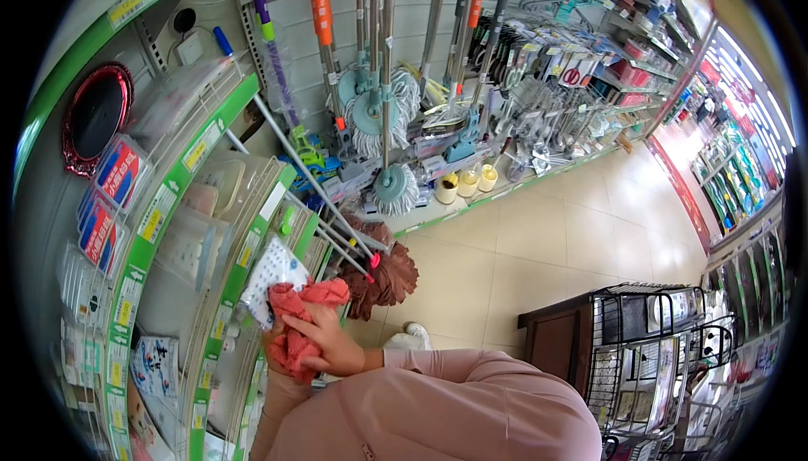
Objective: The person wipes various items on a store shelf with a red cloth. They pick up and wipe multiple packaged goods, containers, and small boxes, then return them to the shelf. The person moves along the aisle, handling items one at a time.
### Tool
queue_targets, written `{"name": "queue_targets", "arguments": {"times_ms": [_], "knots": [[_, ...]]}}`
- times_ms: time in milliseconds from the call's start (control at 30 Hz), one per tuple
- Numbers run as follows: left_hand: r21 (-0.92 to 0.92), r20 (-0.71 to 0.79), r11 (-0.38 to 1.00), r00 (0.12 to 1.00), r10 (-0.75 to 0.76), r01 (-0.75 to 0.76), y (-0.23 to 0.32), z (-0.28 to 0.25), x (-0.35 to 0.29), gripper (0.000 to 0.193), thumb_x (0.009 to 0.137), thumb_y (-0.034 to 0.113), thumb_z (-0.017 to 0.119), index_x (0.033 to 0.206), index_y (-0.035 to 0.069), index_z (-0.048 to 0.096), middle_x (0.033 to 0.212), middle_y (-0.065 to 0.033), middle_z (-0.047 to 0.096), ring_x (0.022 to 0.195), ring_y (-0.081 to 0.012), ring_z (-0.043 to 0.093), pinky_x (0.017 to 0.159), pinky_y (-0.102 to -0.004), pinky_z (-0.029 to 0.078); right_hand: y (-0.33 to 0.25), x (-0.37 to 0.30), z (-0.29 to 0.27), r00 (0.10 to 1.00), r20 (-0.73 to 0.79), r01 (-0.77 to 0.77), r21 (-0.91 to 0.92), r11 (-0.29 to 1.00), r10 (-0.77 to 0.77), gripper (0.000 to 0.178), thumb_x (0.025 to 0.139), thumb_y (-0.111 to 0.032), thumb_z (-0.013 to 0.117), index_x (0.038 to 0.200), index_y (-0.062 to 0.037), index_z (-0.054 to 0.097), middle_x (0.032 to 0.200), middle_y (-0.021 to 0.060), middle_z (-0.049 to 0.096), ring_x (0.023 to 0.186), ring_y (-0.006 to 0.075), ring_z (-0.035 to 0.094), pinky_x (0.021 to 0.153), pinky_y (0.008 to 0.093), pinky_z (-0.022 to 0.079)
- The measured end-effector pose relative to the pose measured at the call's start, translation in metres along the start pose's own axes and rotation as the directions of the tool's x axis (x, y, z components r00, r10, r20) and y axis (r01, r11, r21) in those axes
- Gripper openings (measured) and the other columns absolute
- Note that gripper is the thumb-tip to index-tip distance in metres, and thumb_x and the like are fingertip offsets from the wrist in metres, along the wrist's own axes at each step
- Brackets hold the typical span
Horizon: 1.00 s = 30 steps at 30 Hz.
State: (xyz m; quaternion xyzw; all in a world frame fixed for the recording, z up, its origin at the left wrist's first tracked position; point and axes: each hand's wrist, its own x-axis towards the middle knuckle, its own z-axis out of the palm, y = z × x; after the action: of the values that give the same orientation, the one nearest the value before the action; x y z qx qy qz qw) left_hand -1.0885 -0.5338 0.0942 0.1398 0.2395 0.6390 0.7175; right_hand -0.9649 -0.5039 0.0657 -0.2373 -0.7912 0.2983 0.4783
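A crumpled red cloth (pixel 296 352) is bunched under my right hand (pixel 331 341), whose fingers curl over it. My left hand (pixel 272 345) sits just left of it, mostly covered by the cloth, so its fingers are hidden. Right above the cloth, a white package with blue dots (pixel 273 276) leans at a tilt by the shelf edge. The cloth overlaps its lower part. Whether my left hand grips this package cannot be made out.
Green-edged shelves (pixel 223 301) with packaged goods run along my left. Mops (pixel 394 188) hang or stand ahead, and a brown mop head (pixel 383 280) lies close beyond my hands. At right stands a black wire rack (pixel 648 318) beside a brown cabinet (pixel 560 335). Tiled floor (pixel 530 234) lies between.
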Motion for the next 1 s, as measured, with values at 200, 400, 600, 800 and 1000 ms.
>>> {"name": "queue_targets", "arguments": {"times_ms": [200, 400, 600, 800, 1000], "knots": [[0.599, 0.029, 0.775, 0.972, 0.234, -0.204, -0.017, -0.008, -0.01, 0.049, 0.096, 0.022, 0.052, 0.137, -0.001, 0.042, 0.135, -0.0106, 0.05, 0.123, -0.0217, 0.05, 0.1, -0.0343, 0.042, 0.021, 0.04, -0.022, 0.955, -0.258, -0.155, -0.012, 0.988, 0.147, 0.054, 0.076, -0.009, 0.064, 0.128, -0.0069, 0.051, 0.131, 0.0257, 0.042, 0.125, 0.0441, 0.038, 0.106, 0.047, 0.03], [0.71, -0.012, 0.69, 0.978, 0.21, -0.14, -0.004, -0.036, -0.016, 0.051, 0.094, 0.023, 0.054, 0.139, 0.002, 0.041, 0.132, -0.0099, 0.052, 0.12, -0.0201, 0.051, 0.102, -0.0325, 0.039, 0.005, 0.019, -0.001, 0.997, -0.073, 0.03, -0.005, 1.0, -0.03, 0.073, 0.067, -0.031, 0.071, 0.134, -0.0091, 0.048, 0.136, 0.0242, 0.04, 0.123, 0.0426, 0.041, 0.104, 0.0506, 0.031], [0.156, 0.068, 0.987, 0.997, 0.035, -0.046, 0.001, -0.038, -0.018, 0.051, 0.096, 0.029, 0.053, 0.138, 0.003, 0.042, 0.134, -0.0079, 0.051, 0.125, -0.0205, 0.047, 0.104, -0.0337, 0.037, 0.004, 0.024, 0.007, 0.993, -0.053, 0.102, -0.04, 0.994, -0.104, 0.066, 0.066, -0.028, 0.071, 0.127, -0.0092, 0.054, 0.127, 0.0214, 0.047, 0.118, 0.0407, 0.045, 0.097, 0.0507, 0.035], [0.786, -0.051, 0.614, 0.982, 0.18, -0.072, -0.01, -0.044, -0.028, 0.055, 0.093, 0.02, 0.056, 0.141, 0.002, 0.037, 0.142, -0.0097, 0.042, 0.128, -0.0218, 0.044, 0.106, -0.0369, 0.037, 0.031, 0.04, -0.011, 0.951, -0.171, -0.216, 0.225, 0.95, 0.257, 0.062, 0.07, -0.014, 0.062, 0.13, -0.0047, 0.05, 0.127, 0.0246, 0.044, 0.119, 0.0437, 0.041, 0.106, 0.0482, 0.029], [0.11, -0.048, 0.993, 0.997, 0.058, -0.053, -0.003, -0.065, -0.033, 0.054, 0.1, 0.039, 0.04, 0.138, 0.001, 0.041, 0.136, -0.0154, 0.049, 0.125, -0.0287, 0.049, 0.106, -0.0406, 0.04, 0.02, -0.006, 0.013, 0.987, 0.104, 0.103, 0.164, 0.981, -0.121, 0.061, 0.065, -0.016, 0.068, 0.124, -0.0076, 0.055, 0.128, 0.0203, 0.047, 0.116, 0.0391, 0.047, 0.1, 0.0488, 0.035]]}}
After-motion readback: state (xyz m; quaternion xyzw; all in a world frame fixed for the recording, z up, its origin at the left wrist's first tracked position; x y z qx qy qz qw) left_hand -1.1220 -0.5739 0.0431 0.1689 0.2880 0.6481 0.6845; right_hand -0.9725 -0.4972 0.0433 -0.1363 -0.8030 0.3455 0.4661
